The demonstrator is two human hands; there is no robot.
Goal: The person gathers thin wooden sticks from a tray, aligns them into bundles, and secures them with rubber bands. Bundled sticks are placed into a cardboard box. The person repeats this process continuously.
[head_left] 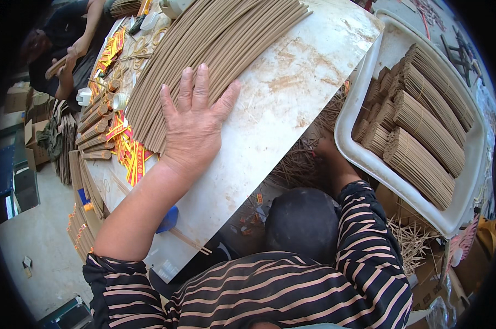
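My left hand point(195, 118) lies flat, fingers spread, on a wide layer of thin brown incense sticks point(215, 44) on the white table. Its thumb points to the right, over the edge of the layer. My right hand point(327, 149) is lowered beside the table's right edge, in shadow, next to a pile of loose sticks point(294, 162). Its fingers are too dark and hidden to make out. Red and yellow paper labels point(133, 153) are scattered left of the layer, close to small tied bundles of sticks point(97, 123).
A white plastic tub point(363, 145) stands at the right, stacked with tied stick bundles point(426, 156). My dark knee point(303, 222) is under the table's edge. A blue cup-like thing point(168, 219) sits at the near edge. At the far left, another person point(67, 60) holds some sticks.
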